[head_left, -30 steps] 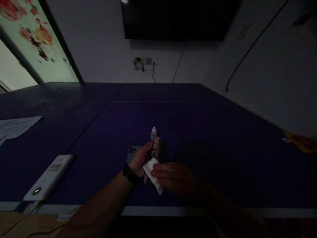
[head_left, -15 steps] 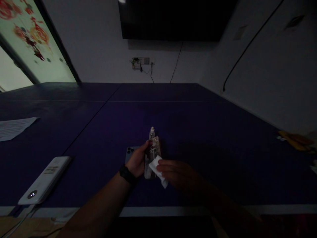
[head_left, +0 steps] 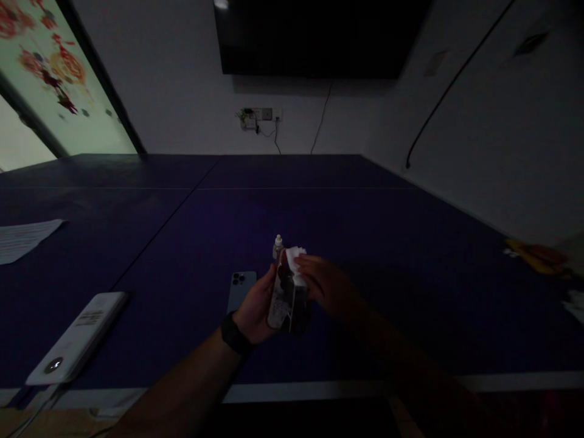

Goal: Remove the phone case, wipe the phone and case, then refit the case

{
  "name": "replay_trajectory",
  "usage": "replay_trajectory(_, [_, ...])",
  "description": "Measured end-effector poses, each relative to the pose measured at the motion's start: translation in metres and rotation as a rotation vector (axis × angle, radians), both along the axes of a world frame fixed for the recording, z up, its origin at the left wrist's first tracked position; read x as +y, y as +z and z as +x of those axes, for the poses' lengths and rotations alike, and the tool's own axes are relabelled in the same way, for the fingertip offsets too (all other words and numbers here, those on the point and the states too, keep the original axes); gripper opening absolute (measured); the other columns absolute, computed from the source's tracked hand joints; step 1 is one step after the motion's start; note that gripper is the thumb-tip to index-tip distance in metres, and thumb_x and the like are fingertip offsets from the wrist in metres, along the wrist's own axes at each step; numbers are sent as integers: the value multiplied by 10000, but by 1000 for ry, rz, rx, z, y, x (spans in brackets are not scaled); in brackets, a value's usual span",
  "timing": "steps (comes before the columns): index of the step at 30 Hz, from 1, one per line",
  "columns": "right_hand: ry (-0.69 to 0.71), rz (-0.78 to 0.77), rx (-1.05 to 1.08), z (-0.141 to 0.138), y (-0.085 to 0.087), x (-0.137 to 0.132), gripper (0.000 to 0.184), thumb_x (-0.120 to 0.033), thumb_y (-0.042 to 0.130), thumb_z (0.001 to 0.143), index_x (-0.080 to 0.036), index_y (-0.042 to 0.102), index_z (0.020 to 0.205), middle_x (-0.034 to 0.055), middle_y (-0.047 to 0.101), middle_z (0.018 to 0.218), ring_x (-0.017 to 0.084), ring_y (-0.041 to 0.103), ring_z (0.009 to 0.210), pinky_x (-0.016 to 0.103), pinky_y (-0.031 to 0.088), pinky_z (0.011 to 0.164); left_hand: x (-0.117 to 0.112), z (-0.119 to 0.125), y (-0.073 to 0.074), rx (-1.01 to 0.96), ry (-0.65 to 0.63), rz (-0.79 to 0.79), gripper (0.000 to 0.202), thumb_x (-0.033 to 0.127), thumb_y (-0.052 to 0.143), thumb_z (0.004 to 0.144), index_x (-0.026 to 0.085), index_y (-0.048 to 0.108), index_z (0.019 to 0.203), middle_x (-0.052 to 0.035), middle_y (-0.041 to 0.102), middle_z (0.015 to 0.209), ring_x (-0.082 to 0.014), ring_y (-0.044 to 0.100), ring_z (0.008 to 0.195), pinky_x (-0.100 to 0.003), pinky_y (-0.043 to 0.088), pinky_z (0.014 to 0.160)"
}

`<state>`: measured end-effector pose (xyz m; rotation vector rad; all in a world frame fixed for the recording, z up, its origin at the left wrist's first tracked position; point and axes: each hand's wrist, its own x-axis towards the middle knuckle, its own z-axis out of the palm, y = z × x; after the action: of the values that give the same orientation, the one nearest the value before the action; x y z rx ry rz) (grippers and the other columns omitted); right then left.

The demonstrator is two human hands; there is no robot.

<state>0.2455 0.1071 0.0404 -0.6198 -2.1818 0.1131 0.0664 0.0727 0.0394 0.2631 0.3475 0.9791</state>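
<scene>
The room is dim. My left hand, with a dark watch at the wrist, grips a flat phone-sized case held upright and tilted over the dark blue table. My right hand pinches a small white cloth and presses it against the top of the case. A small bottle with a white cap stands just behind the case. A light blue phone lies face down on the table, left of my left hand.
A white power bank with a lit indicator and a cable lies near the front left edge. Paper sheets sit at the far left. Yellow-orange items lie at the right. A dark screen hangs on the far wall.
My right hand has slid the white cloth from the lower part of the case up to its top. My left hand has tipped the case more upright.
</scene>
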Motion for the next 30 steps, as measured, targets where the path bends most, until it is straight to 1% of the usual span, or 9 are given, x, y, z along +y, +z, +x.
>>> replay_trajectory(2, [-1, 8, -27, -7, 4, -2, 287, -149, 498, 990, -212, 646, 1228, 111, 717, 1240, 222, 646, 1226, 423, 557, 1048, 0, -2, -3, -12, -40, 7, 442, 470, 432, 1018, 128, 672, 1160, -76, 744, 956, -169, 713, 843, -276, 535, 824])
replay_trajectory(5, [219, 110, -146, -20, 5, -23, 274, -131, 474, 1004, -120, 646, 1217, 142, 701, 1269, 202, 611, 1271, 364, 549, 1057, 1, -8, -5, -31, -63, 5, 515, 523, 400, 1012, 111, 680, 1142, -94, 748, 960, -179, 721, 860, -273, 540, 812])
replay_trajectory(8, [362, 164, -208, -24, 3, -40, 233, -131, 484, 1011, -104, 668, 1152, 104, 734, 1215, 173, 625, 1248, 316, 554, 1046, 2, -12, -4, -21, -40, 32, 545, 542, 391, 1007, 112, 668, 1196, -111, 750, 1010, -203, 725, 891, -295, 545, 812])
replay_trajectory(15, [80, 109, -100, -17, 2, -2, 312, -166, 445, 1026, -136, 608, 1290, 153, 693, 1278, 219, 612, 1273, 389, 573, 1015, -1, -4, -1, -129, -16, 19, 439, 451, 382, 1036, 159, 672, 1192, -54, 747, 924, -149, 705, 783, -278, 533, 809])
replay_trajectory(19, [260, 131, -157, -30, 6, -21, 294, -139, 474, 1011, -104, 637, 1253, 135, 712, 1250, 180, 606, 1274, 330, 536, 1067, 0, -10, -1, -126, -28, 10, 502, 487, 380, 1026, 110, 688, 1148, -80, 748, 929, -142, 702, 760, -246, 533, 770])
replay_trajectory(22, [400, 158, -237, -29, 11, -39, 226, -125, 524, 989, -83, 677, 1149, 107, 742, 1194, 164, 629, 1238, 298, 542, 1058, 0, -15, 2, -36, -1, 54, 551, 528, 388, 1010, 106, 656, 1240, -124, 741, 1057, -207, 716, 916, -303, 541, 848])
replay_trajectory(24, [376, 175, -273, -19, 15, -34, 206, -108, 529, 982, -90, 680, 1122, 114, 735, 1207, 171, 625, 1246, 316, 548, 1051, 0, -13, 5, -20, 23, 76, 518, 513, 401, 1010, 157, 618, 1318, -115, 731, 1109, -219, 712, 960, -338, 538, 887])
replay_trajectory(28, [157, 149, -277, 1, 15, -7, 260, -127, 518, 987, -99, 629, 1221, 168, 670, 1314, 212, 567, 1322, 399, 544, 1058, -3, -8, 7, -51, 44, 90, 464, 468, 412, 1020, 282, 516, 1433, -71, 718, 1148, -209, 707, 961, -404, 528, 930])
replay_trajectory(30, [151, 156, -252, 1, 12, -8, 267, -132, 513, 987, -109, 633, 1223, 162, 676, 1307, 211, 573, 1316, 395, 540, 1062, -3, -8, 7, -46, 57, 93, 482, 470, 428, 1015, 307, 474, 1466, -69, 710, 1174, -216, 704, 978, -412, 525, 934])
